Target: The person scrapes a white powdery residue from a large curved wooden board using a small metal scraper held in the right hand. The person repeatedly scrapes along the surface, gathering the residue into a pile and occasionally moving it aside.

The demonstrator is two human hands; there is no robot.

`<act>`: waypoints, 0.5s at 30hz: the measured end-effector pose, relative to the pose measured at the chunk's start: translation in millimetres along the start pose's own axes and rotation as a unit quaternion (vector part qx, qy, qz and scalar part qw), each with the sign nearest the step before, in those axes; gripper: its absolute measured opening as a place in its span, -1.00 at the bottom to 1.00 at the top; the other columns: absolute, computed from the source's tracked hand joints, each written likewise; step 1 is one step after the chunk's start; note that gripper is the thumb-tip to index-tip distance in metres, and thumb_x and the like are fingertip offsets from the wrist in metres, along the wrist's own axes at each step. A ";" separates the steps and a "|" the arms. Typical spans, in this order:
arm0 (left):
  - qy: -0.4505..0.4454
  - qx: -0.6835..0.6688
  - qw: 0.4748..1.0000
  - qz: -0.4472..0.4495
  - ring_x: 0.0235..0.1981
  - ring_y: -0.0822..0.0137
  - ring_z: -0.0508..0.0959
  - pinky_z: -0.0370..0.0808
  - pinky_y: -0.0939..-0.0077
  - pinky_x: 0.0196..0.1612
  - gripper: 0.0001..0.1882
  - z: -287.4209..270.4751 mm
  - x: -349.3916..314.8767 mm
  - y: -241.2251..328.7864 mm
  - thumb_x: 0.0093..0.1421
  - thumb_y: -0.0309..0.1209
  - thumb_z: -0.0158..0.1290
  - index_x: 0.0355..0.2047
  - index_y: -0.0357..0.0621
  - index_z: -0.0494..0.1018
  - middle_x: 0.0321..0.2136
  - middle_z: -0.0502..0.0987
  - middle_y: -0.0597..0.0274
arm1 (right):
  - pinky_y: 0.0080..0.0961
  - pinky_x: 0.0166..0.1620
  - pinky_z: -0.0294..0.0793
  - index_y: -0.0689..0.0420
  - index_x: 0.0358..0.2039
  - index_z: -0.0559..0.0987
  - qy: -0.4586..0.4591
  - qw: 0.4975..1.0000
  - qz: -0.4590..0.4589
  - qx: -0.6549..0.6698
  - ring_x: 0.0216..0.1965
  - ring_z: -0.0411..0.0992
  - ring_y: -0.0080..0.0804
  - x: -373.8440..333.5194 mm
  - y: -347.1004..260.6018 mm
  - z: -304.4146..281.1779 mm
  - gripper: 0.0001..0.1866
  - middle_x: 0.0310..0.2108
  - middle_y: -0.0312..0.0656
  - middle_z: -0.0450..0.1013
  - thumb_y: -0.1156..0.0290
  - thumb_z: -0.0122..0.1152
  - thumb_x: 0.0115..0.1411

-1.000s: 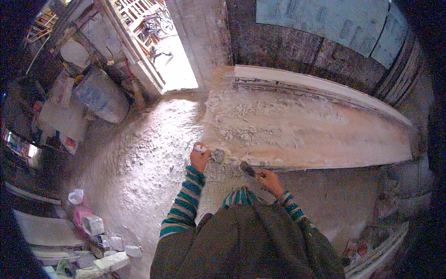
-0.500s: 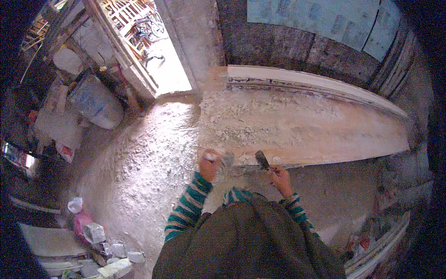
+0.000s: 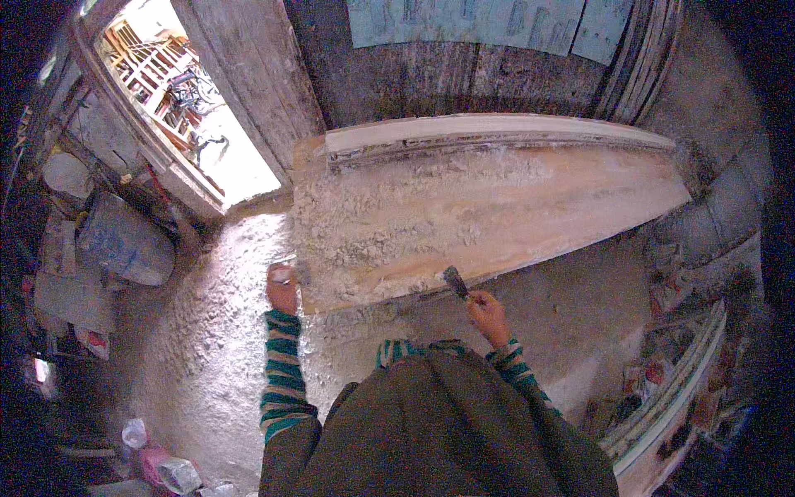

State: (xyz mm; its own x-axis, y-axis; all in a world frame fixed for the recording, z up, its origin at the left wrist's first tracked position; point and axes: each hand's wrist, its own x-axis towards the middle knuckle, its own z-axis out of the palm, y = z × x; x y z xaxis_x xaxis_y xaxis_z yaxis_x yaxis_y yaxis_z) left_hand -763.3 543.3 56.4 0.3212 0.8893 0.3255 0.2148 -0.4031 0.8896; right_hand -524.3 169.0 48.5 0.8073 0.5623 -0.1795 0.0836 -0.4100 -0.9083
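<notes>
By long crumb-strewn board (image 3: 571, 199): flat dark scraper (image 3: 453, 280) in right grip (image 3: 487, 317).

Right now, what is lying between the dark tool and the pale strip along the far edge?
The head view shows crumbly debris on the worktop between the dark tool and the pale strip.

Lettering, legible: none from where I stand. Barrel (image 3: 126, 238), grey, one: blue marks across its side, too blurred to read. Packet (image 3: 93, 341), red and white, one: surface too small to decipher.
</notes>
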 end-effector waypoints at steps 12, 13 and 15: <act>-0.092 -0.198 0.974 -0.060 -0.49 0.45 0.42 0.41 0.54 -0.41 -0.79 340.9 -97.4 131.0 0.02 -0.55 0.10 -0.35 -0.07 0.32 -0.53 0.41 0.35 | -0.62 -0.56 0.41 0.19 -0.23 0.48 0.052 0.997 -0.054 0.023 -0.58 0.38 -0.57 111.8 44.4 -92.3 -0.77 -0.42 -0.28 0.39 0.37 0.12 0.12; -0.096 -0.213 0.968 -0.090 -0.49 0.44 0.42 0.41 0.53 -0.41 -0.78 359.8 -94.8 135.7 0.01 -0.56 0.10 -0.35 -0.06 0.32 -0.53 0.41 0.33 | -0.63 -0.57 0.41 0.18 -0.23 0.48 0.050 0.998 -0.033 0.026 -0.60 0.37 -0.57 126.1 46.6 -102.6 -0.77 -0.43 -0.28 0.39 0.37 0.13 0.12; -0.103 -0.239 0.953 -0.156 -0.50 0.43 0.42 0.42 0.51 -0.42 -0.75 391.6 -90.9 139.4 -0.01 -0.58 0.10 -0.34 -0.05 0.32 -0.52 0.43 0.31 | -0.63 -0.59 0.39 0.18 -0.21 0.47 0.032 0.999 -0.007 0.017 -0.62 0.37 -0.58 156.7 45.8 -129.2 -0.76 -0.45 -0.28 0.38 0.37 0.13 0.12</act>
State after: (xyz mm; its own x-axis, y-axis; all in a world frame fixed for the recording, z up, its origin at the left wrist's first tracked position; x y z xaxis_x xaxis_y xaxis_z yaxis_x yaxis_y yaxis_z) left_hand -401.4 321.7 25.3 0.4957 0.8685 -0.0054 -0.0991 0.0627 0.9931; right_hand -318.6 145.5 27.6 0.8417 0.5206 -0.1430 0.0766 -0.3773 -0.9229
